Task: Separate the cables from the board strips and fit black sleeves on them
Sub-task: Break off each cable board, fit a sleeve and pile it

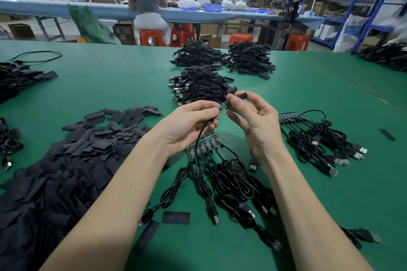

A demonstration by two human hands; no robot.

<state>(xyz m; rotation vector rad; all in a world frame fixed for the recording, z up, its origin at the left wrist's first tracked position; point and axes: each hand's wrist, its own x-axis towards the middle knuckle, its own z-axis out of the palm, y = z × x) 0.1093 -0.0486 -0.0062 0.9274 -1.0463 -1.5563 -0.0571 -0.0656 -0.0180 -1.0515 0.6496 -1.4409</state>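
Black sleeve beside board

Two forearms enter from the bottom edge of the head view, both bare along all that shows; no sleeve, cuff or glove covers any visible part. Left hand: bare, no ring, band or watch at the wrist. Right hand: bare likewise, wrist unadorned. Fingers slender, nails short and unpainted where they show. No tape, marks or plasters seen on either forearm. Upper arms and clothing fall outside the frame.
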